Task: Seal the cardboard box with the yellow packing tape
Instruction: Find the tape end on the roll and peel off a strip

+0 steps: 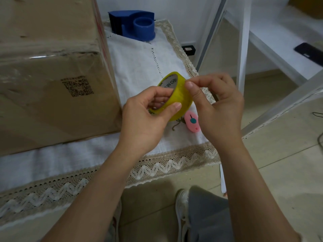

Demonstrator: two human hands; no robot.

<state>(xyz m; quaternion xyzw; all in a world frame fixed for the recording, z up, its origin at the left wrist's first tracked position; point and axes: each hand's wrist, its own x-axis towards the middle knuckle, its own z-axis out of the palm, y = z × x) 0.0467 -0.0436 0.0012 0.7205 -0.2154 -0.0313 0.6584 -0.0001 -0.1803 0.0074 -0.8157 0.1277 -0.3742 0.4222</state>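
The left hand (145,117) grips the yellow tape roll (176,96), fingers curled through its core and thumb on the outer face, holding it above the cloth-covered surface (139,56). The right hand (216,103) pinches at the roll's outer edge with thumb and forefinger. The cardboard box (52,75) stands just left of the hands. A pink cutter (192,123) lies beneath the roll, and a blue tape dispenser (134,24) sits farther back.
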